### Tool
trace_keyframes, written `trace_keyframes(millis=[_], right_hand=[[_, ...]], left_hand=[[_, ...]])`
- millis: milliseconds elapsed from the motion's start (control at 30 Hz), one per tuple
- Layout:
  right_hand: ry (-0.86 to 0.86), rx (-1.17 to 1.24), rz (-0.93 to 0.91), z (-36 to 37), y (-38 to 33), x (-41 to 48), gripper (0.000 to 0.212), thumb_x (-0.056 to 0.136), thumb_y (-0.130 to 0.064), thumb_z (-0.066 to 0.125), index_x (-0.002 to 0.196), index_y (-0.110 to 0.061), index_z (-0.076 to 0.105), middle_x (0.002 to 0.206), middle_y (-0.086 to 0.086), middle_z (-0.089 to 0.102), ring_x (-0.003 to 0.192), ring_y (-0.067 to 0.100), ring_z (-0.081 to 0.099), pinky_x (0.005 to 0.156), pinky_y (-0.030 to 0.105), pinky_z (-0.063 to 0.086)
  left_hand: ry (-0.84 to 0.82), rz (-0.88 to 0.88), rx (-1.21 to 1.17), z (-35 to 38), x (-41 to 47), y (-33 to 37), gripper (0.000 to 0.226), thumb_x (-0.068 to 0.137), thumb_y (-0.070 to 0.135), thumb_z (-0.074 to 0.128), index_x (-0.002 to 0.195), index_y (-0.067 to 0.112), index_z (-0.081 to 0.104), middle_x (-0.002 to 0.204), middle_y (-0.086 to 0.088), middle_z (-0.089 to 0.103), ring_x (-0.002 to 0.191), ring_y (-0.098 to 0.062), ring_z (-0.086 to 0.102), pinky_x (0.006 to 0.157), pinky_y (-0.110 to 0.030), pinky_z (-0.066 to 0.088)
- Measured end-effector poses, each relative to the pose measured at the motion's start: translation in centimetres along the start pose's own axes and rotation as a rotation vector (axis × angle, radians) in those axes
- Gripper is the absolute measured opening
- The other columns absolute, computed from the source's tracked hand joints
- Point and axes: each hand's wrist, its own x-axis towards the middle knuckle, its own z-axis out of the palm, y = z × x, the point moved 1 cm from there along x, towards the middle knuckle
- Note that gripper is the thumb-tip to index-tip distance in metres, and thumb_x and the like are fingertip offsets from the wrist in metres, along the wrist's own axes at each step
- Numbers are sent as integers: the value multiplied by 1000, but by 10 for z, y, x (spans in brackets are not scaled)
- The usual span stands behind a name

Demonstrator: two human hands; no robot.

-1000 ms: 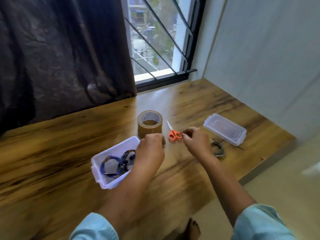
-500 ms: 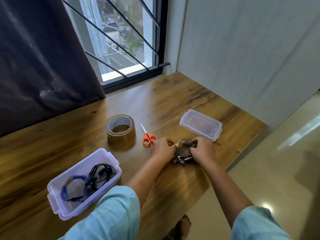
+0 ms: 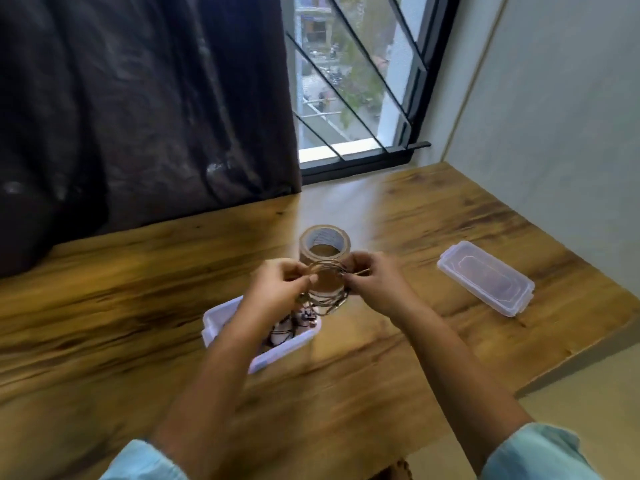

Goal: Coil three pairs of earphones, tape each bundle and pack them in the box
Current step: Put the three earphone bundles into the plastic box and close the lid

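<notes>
Nearest me, at 6 o'clock under my left wrist, the open box (image 3: pixel 221 317) sits on the table (image 3: pixel 104 306) with dark cords (image 3: pixel 287 327) already inside. Just above it, both hands are clamped on the coil (image 3: pixel 330 301). My left hand (image 3: pixel 280 289) pinches its 9 o'clock side, my right hand (image 3: pixel 374 285) its 3 o'clock side. The ring stands upright facing me, loose ends dangling. From the coil the box lies down and toward me, and my left hand is nearer it. Tape roll (image 3: pixel 323 237) just behind, 12 o'clock. Lid (image 3: pixel 485 282) well apart, 2 o'clock.

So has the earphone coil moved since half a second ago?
Yes. The earphone coil went left, away from the lid, off the table: left hand and right hand hold it before the tape roll.
</notes>
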Motion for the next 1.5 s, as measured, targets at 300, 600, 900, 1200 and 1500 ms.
trace_keyframes(millis=[300,600,900,1200,1500], right_hand=[[-139,-489,-85,85,-31,3,16,79,-16,72,94,-16,67,98,7,68,90,24,64,71,29,48],[-41,-705,-185,91,-29,-8,23,86,-19,67,107,-14,61,105,8,66,94,30,62,72,35,49],[307,-484,-59,26,9,-13,13,86,-24,59,91,-21,70,93,2,72,89,26,65,70,33,50],[508,-730,398,-100,115,-14,40,91,-26,53,129,-15,53,130,11,50,119,38,45,91,47,42],[524,-621,627,-148,153,-10,43,96,-33,44,135,-15,45,140,17,38,118,39,46,96,44,42]], left_hand=[[65,-249,154,-60,-10,-55,12,83,7,69,91,-1,66,70,-10,65,58,-15,62,52,-23,55],[283,15,890,-34,-24,-50,7,85,4,63,89,9,62,87,-10,66,83,-27,65,68,-33,54],[128,297,746,25,-22,-1,20,86,4,48,95,13,64,91,-12,67,89,-31,64,70,-37,52],[-158,362,590,134,16,24,18,87,6,54,93,10,71,99,-13,69,93,-31,64,83,-37,53],[-272,171,529,203,72,40,28,89,15,50,113,15,64,121,-6,62,111,-24,57,94,-31,46]])
